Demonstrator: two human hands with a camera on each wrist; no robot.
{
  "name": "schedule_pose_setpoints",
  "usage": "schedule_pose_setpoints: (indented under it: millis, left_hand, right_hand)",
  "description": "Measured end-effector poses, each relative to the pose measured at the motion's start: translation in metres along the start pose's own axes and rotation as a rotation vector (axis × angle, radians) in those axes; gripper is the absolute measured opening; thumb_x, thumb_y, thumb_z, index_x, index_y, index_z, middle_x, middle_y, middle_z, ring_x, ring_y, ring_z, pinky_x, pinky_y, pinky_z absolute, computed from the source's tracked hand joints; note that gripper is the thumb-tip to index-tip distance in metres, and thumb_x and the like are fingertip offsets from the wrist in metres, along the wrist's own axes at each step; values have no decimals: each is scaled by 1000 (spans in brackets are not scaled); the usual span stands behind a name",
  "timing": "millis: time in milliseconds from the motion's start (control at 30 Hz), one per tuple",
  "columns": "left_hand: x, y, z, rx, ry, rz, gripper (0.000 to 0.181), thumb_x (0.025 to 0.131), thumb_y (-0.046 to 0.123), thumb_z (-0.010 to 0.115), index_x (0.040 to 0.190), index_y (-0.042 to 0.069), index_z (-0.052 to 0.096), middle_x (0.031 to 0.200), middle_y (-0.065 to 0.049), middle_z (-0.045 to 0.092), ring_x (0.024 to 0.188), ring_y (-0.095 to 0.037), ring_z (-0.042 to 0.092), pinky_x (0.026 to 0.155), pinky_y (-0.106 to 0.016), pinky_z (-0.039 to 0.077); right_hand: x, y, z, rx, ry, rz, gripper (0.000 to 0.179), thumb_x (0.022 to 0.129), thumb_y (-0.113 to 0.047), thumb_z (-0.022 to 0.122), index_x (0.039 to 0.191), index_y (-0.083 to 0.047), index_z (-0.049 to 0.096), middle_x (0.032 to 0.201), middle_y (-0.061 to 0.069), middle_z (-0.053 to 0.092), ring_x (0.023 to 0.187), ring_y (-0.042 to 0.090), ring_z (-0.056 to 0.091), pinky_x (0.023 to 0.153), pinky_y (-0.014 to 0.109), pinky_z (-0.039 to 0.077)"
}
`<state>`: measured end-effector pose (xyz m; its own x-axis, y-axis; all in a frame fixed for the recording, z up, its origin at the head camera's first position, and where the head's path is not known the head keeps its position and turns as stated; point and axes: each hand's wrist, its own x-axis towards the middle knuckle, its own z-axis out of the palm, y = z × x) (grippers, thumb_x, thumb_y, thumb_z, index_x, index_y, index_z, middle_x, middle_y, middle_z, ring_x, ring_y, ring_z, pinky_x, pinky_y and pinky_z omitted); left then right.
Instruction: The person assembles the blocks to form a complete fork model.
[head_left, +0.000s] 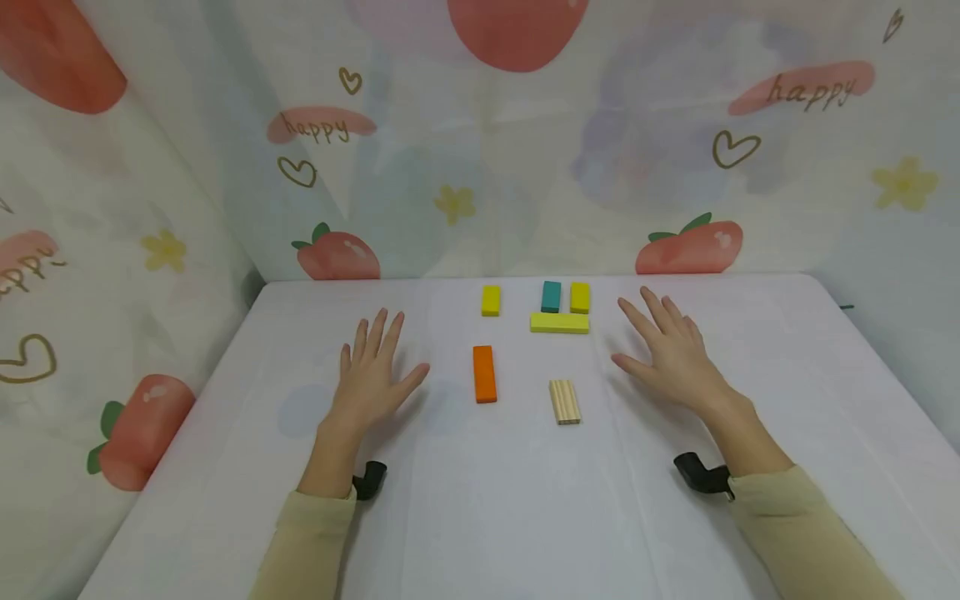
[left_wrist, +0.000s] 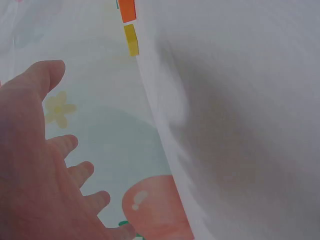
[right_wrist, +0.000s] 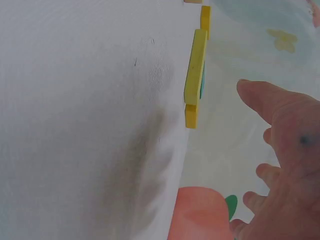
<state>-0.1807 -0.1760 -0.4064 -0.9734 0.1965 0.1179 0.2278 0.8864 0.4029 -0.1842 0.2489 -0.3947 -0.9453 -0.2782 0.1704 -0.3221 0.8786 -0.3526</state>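
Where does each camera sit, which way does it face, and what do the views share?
Head: on the head, facing forward and down across the white tabletop to the fruit-print backdrop; left hand, right hand and sleeves show.
Left wrist: on that wrist, facing the backdrop, tabletop at picture right; left thumb and left fingers show.
Right wrist: on that wrist, facing likewise, tabletop at picture left; right thumb and right fingers show.
Shared: head and left wrist show the orange block; head and right wrist, the long yellow-green block.
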Motion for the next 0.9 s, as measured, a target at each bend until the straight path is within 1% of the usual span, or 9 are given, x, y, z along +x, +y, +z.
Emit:
schedule_pose_setpoints:
  millis: [133,267,367,533,733,900]
  left_hand:
    - [6,6,2,-51,34,26,85,98,52,57,163,16,16,169,-11,6,152,-39,2,115,-68,7]
    - [11,12,6,-79,47,37,84,98,51,58,163,16,18,168,-12,9,152,-38,3,116,-67,8]
    - [14,16,7,-109,59,54,83,98,49,59,163,15,19,168,-12,11,152,-38,5,116,-67,10]
    - [17,19,10,-164,69,74,82,97,47,60,162,14,22,167,-12,13,152,-38,7,116,-66,11]
    - [19,22,16,-230,77,96,81,97,44,62,162,15,23,167,-10,15,152,-37,11,118,-61,14]
    - [21,27,21,-294,55,89,84,96,45,63,162,16,21,168,-7,13,152,-32,12,117,-59,19]
  right_hand:
    - [7,-4,2,40,-14,-21,81,93,-26,71,159,-8,27,164,25,13,146,52,11,111,72,14]
    - [13,-9,3,81,-57,-15,80,94,-23,71,160,-9,26,165,22,13,147,50,11,113,69,15]
    - [17,-13,5,88,-71,-8,81,95,-24,70,160,-10,26,165,20,13,148,48,12,114,68,16]
    - [24,-17,9,98,-58,-8,81,94,-23,71,160,-10,26,165,20,16,148,46,15,113,67,20]
    - [30,-20,12,145,-36,-16,79,94,-20,72,159,-9,29,164,19,19,147,45,17,113,66,22]
    - [34,-21,16,188,-23,-26,78,94,-18,73,159,-8,31,163,20,22,146,45,21,113,65,24]
